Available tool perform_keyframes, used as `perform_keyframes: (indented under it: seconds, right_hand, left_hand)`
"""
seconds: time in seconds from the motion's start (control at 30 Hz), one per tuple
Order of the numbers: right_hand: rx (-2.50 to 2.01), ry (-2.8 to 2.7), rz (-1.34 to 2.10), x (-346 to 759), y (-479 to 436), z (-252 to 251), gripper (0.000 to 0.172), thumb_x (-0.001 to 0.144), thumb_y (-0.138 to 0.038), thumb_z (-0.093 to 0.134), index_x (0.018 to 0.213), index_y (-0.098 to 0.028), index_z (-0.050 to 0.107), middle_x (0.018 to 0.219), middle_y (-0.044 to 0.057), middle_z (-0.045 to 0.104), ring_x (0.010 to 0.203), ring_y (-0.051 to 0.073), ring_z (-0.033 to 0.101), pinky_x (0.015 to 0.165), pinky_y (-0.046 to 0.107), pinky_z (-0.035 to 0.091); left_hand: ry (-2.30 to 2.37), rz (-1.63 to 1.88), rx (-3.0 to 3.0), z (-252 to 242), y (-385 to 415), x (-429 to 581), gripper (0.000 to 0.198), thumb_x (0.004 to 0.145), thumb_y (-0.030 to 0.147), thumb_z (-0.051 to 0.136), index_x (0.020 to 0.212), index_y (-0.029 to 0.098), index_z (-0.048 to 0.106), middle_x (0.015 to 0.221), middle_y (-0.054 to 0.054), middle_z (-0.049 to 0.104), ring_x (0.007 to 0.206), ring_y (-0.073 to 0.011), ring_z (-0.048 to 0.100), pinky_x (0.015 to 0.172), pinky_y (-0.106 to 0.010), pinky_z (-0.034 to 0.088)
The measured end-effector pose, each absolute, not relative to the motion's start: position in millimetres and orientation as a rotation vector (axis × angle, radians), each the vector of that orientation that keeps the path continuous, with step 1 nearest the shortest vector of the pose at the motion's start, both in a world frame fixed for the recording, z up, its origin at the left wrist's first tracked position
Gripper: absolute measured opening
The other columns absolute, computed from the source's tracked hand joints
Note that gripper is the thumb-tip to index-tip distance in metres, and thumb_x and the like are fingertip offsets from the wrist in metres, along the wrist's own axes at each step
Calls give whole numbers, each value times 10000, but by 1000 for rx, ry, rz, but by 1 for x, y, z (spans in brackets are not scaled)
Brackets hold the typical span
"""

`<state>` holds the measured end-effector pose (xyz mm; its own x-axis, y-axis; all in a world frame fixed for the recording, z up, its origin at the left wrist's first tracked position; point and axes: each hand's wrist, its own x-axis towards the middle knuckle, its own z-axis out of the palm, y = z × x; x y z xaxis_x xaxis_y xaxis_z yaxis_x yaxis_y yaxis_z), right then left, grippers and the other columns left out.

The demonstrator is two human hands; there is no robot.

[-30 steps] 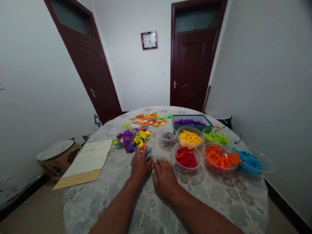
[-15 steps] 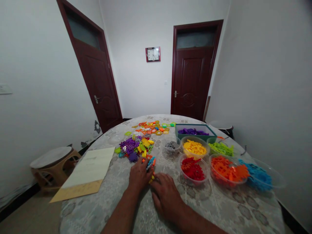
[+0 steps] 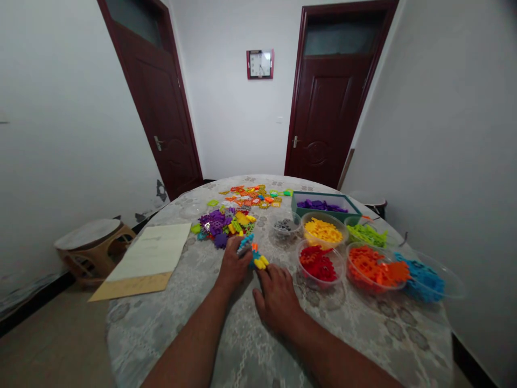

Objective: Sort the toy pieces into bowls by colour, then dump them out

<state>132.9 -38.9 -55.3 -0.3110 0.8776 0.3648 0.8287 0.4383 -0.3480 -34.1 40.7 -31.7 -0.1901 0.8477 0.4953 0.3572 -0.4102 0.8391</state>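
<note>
My left hand (image 3: 235,265) is closed on a light-blue plastic building piece (image 3: 245,243), its fingers curled over part of it. Blue, orange and yellow pieces lie between my two hands, and whether they join the held piece I cannot tell. My right hand (image 3: 279,295) rests low over the table, its index fingertip by the yellow pieces (image 3: 261,262) and its thumb apart. Just beyond the left hand spreads a mixed pile of purple, yellow and green pieces (image 3: 216,223).
To the right stand clear bowls of red pieces (image 3: 319,264), orange pieces (image 3: 375,267), yellow pieces (image 3: 322,230), green pieces (image 3: 367,234), blue pieces (image 3: 424,281) and grey pieces (image 3: 285,225). Behind them is a box (image 3: 325,211) of purple pieces. Paper (image 3: 151,250) lies left; flat orange pieces (image 3: 250,198) lie farther back.
The view has tilted down a little. More of the blue and yellow pieces now shows between my hands, and my right fingers sit slightly lower beside them.
</note>
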Motion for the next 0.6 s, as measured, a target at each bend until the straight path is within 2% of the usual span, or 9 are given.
perform_keyframes:
  seconds: [0.17, 0.33, 0.5, 0.6]
  right_hand:
    - [-1479, -2191, 110, 143, -31, -51, 523, 971, -308, 651, 1482, -218, 590, 1452, 172, 627, 1397, 356, 520, 1247, 581, 290]
    - [-1482, -2173, 77, 146, -29, -51, 495, 958, -300, 668, 1445, -225, 624, 1446, 189, 633, 1389, 367, 537, 1219, 585, 340]
    - [-1462, -2143, 45, 149, -27, -55, 445, 927, -249, 693, 1367, -183, 672, 1423, 214, 632, 1351, 380, 558, 1177, 588, 415]
    - [-1403, -2088, 10, 153, -23, -57, 322, 922, -193, 675, 1242, -176, 707, 1438, 213, 619, 1349, 375, 558, 1158, 588, 450]
  left_hand:
    - [1339, 1648, 1271, -26, 40, -31, 217, 757, 265, 799, 948, 228, 705, 900, -24, 714, 784, -175, 659, 779, -307, 540]
    - [1168, 1615, 788, -24, 42, -36, 344, 698, 378, 848, 888, 210, 616, 672, 55, 640, 498, -119, 582, 492, -231, 454]
    - [1019, 1615, 674, -22, 45, -41, 431, 639, 377, 880, 912, 197, 599, 686, 53, 649, 499, -103, 598, 483, -209, 469]
    - [960, 1618, 641, -19, 43, -40, 427, 625, 347, 895, 900, 194, 606, 692, 47, 646, 519, -90, 584, 487, -196, 465]
